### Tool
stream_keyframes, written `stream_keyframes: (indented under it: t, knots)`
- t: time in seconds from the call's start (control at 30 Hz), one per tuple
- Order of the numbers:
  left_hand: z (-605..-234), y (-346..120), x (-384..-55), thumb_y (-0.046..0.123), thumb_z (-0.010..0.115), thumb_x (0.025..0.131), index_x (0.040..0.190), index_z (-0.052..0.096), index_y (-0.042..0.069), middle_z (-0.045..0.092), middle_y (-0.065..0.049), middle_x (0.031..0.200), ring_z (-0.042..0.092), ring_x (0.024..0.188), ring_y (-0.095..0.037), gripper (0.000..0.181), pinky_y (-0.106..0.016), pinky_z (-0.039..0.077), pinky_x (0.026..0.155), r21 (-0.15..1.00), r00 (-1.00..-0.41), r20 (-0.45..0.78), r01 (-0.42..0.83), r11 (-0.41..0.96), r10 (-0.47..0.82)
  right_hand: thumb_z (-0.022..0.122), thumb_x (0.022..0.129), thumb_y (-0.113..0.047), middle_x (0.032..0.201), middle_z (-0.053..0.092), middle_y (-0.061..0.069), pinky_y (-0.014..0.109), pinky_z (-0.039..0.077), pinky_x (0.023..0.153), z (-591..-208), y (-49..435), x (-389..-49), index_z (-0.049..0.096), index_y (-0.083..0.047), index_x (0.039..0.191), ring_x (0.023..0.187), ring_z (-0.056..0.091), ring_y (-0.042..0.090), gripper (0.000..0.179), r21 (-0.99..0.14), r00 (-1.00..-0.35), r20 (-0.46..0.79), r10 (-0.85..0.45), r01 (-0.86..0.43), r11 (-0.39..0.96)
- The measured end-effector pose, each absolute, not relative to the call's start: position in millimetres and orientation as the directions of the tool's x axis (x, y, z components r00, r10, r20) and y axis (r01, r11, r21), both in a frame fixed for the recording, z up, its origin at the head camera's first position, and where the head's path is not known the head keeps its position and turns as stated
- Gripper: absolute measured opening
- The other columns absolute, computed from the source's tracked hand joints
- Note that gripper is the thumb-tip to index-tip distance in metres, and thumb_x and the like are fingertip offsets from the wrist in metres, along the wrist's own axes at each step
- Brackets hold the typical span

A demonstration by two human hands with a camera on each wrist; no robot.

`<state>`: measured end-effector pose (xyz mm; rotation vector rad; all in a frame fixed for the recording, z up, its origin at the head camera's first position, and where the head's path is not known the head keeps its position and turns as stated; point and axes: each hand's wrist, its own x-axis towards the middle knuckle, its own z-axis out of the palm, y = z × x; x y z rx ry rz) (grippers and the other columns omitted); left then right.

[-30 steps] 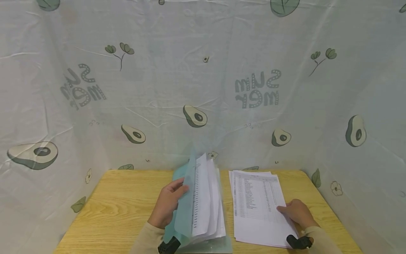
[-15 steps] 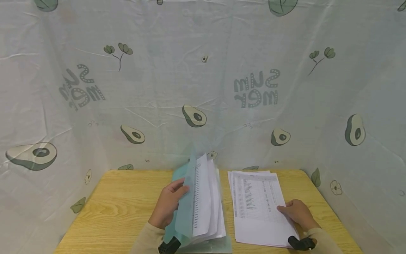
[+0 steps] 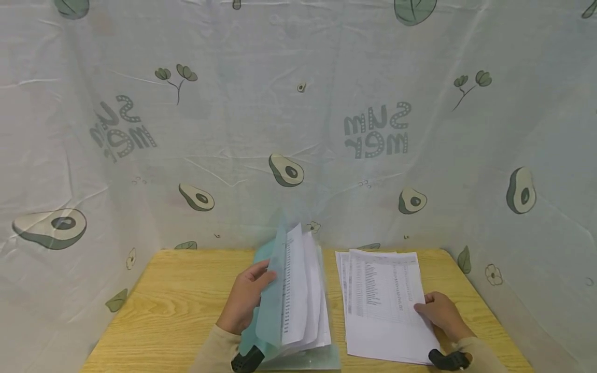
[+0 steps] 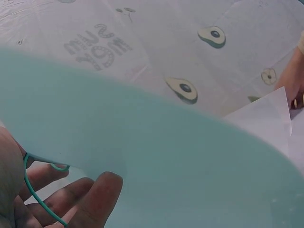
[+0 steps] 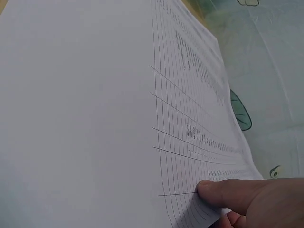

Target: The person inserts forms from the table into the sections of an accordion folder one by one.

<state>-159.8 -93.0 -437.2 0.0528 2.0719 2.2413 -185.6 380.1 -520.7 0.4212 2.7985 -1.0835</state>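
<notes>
A translucent teal document folder (image 3: 268,311) stands partly open near the middle of the table. My left hand (image 3: 247,297) pinches its raised cover between thumb and fingers; a thin green elastic cord (image 4: 35,190) runs across those fingers in the left wrist view. Inside the folder, several white printed sheets (image 3: 298,290) fan out. To its right lies a small stack of papers (image 3: 342,269). At the right edge of the top printed sheet (image 3: 384,295), my right hand (image 3: 440,313) pinches the paper, thumb on top, as the right wrist view shows. The other fingers are mostly hidden under it.
Everything rests on a yellow wood-grain table (image 3: 186,295). A pale curtain (image 3: 233,119) printed with avocados encloses the back and both sides. Black wrist devices sit on both wrists, the left one (image 3: 247,359) close to the folder's lower corner.
My right hand has shifted slightly right, drawing the top sheet with it, so more of the sheets beneath show on the left. My left hand and the folder stay nearly still.
</notes>
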Motion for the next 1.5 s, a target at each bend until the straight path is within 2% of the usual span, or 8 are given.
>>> stream_keyframes:
  t: [0.13, 0.33, 0.43, 0.53, 0.7, 0.83, 1.17, 1.5]
  knots:
    - [-439, -93, -160, 0.026, 0.065, 0.103, 0.15, 0.052, 0.004, 0.06, -0.019, 0.141, 0.071, 0.1, -0.023, 0.053, -0.038, 0.061, 0.072, 0.997, -0.996, -0.041, -0.047, -0.067, 0.085, 0.067, 0.094, -0.012, 0.091, 0.062, 0.018, 0.035, 0.046, 0.067, -518, 380, -184, 0.059, 0.015, 0.106, 0.082, 0.057, 0.028, 0.031, -0.653, -0.961, -0.199, 0.192, 0.276, 0.705]
    - [-439, -94, -159, 0.025, 0.064, 0.103, 0.15, 0.051, 0.002, 0.06, -0.02, 0.14, 0.071, 0.098, -0.022, 0.054, -0.037, 0.061, 0.072, 0.997, -0.995, -0.038, -0.044, -0.067, 0.091, 0.064, 0.097, -0.016, 0.075, 0.059, 0.003, 0.03, 0.039, 0.057, -510, 381, -180, 0.067, 0.002, 0.092, 0.068, 0.052, 0.019, 0.019, -0.634, -0.989, -0.08, 0.121, 0.144, 0.76]
    - [-438, -94, -159, 0.025, 0.064, 0.103, 0.15, 0.051, 0.002, 0.061, -0.019, 0.139, 0.071, 0.098, -0.022, 0.053, -0.037, 0.061, 0.072, 0.997, -0.995, -0.033, -0.039, -0.073, 0.093, 0.061, 0.101, -0.018, 0.076, 0.061, 0.002, 0.03, 0.041, 0.056, -502, 381, -179, 0.069, 0.004, 0.099, 0.067, 0.053, 0.018, 0.024, -0.62, -0.994, -0.047, 0.102, 0.109, 0.777]
    - [-437, -94, -159, 0.023, 0.064, 0.103, 0.148, 0.054, 0.003, 0.062, -0.019, 0.137, 0.072, 0.098, -0.023, 0.05, -0.037, 0.061, 0.072, 0.996, -0.995, -0.034, -0.042, -0.084, 0.093, 0.055, 0.106, -0.02, 0.084, 0.068, 0.006, 0.032, 0.046, 0.061, -493, 380, -177, 0.067, 0.011, 0.114, 0.072, 0.058, 0.017, 0.034, -0.629, -0.995, -0.022, 0.102, 0.093, 0.772]
    - [-437, -94, -159, 0.021, 0.064, 0.103, 0.148, 0.055, 0.003, 0.063, -0.019, 0.135, 0.072, 0.098, -0.025, 0.049, -0.037, 0.061, 0.072, 0.994, -0.994, -0.037, -0.046, -0.096, 0.099, 0.047, 0.11, -0.024, 0.092, 0.072, 0.011, 0.034, 0.05, 0.065, -483, 380, -172, 0.059, 0.017, 0.128, 0.075, 0.062, 0.018, 0.046, -0.659, -0.991, -0.003, 0.131, 0.1, 0.745]
    - [-437, -92, -159, 0.021, 0.063, 0.104, 0.148, 0.054, 0.003, 0.063, -0.02, 0.135, 0.072, 0.098, -0.024, 0.049, -0.037, 0.061, 0.073, 0.995, -0.994, -0.036, -0.045, -0.094, 0.099, 0.047, 0.11, -0.024, 0.089, 0.072, 0.011, 0.033, 0.051, 0.062, -480, 382, -170, 0.059, 0.019, 0.126, 0.073, 0.063, 0.018, 0.047, -0.682, -0.986, 0.005, 0.165, 0.117, 0.722]
    - [-437, -91, -159, 0.021, 0.063, 0.103, 0.148, 0.055, 0.003, 0.064, -0.021, 0.133, 0.072, 0.097, -0.025, 0.048, -0.037, 0.061, 0.073, 0.994, -0.994, -0.039, -0.049, -0.097, 0.104, 0.045, 0.111, -0.029, 0.096, 0.074, 0.013, 0.031, 0.054, 0.062, -474, 381, -164, 0.051, 0.02, 0.135, 0.077, 0.067, 0.018, 0.055, -0.767, -0.977, -0.078, 0.199, 0.187, 0.614]
    - [-437, -92, -160, 0.022, 0.064, 0.103, 0.147, 0.056, 0.004, 0.065, -0.02, 0.132, 0.072, 0.098, -0.024, 0.048, -0.036, 0.061, 0.073, 0.994, -0.995, -0.035, -0.045, -0.096, 0.095, 0.046, 0.11, -0.029, 0.095, 0.074, 0.011, 0.031, 0.055, 0.063, -470, 373, -161, 0.05, 0.02, 0.135, 0.077, 0.067, 0.017, 0.056, -0.789, -0.973, -0.116, 0.202, 0.214, 0.576]
